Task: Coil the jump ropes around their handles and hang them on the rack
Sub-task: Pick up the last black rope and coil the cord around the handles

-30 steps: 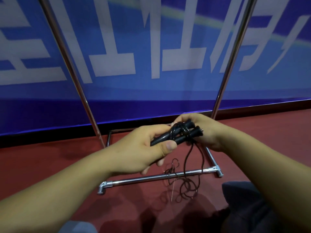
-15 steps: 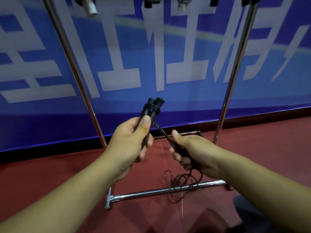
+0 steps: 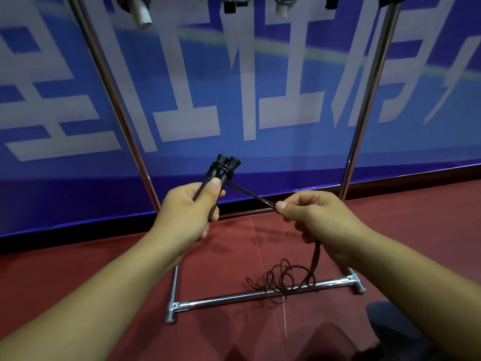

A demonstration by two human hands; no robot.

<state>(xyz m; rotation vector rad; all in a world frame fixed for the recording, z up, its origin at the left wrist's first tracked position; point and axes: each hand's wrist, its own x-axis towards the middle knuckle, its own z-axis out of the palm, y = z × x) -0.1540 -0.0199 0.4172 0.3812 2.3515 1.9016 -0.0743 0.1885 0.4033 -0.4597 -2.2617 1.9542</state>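
Observation:
My left hand [image 3: 192, 209] grips two black jump-rope handles [image 3: 222, 169] side by side, their ends pointing up and away from me. A couple of turns of black rope circle the handles near the top. From there the rope [image 3: 251, 196] runs taut down to the right into my right hand [image 3: 312, 217], which pinches it between thumb and fingers. Below that hand the rope hangs down to a loose tangle [image 3: 283, 280] on the floor, lying over the rack's front base bar [image 3: 250, 295]. The rack's two chrome uprights [image 3: 122, 118] rise on either side.
Handles of other ropes [image 3: 141, 14] hang at the top edge, cut off by the frame. A blue banner with large white characters [image 3: 234, 100] stands behind the rack. The floor [image 3: 78, 259] is red. A dark trouser knee [image 3: 395, 327] shows at the lower right.
The handles went from lying across between both hands to standing upright in my left hand. My right hand drew away to the right and pulled the rope taut.

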